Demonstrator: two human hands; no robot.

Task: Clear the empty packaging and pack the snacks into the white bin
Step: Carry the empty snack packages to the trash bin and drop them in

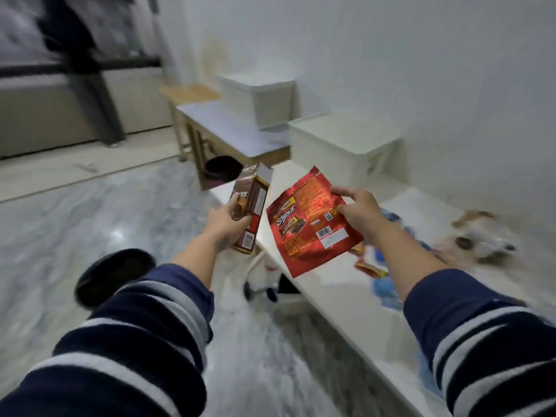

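Observation:
My left hand (226, 224) grips a brown snack box (252, 206) with its top flap open, held upright beyond the table's left edge. My right hand (359, 209) pinches the upper right corner of a flat red snack bag (310, 233), torn open at the top, hanging over the table's left end. A white lidded bin (346, 149) stands on the table against the wall, just behind the red bag. A second white bin (264, 97) sits farther back on a bench. Blurred snack wrappers (379, 266) lie on the table under my right forearm.
The white table (355, 320) runs along the right wall. A black waste bin (222, 170) stands on the floor under the grey-topped bench (222, 121). More blurred packaging (478, 239) lies at the table's right. A black stool seat (114, 275) is under my left forearm.

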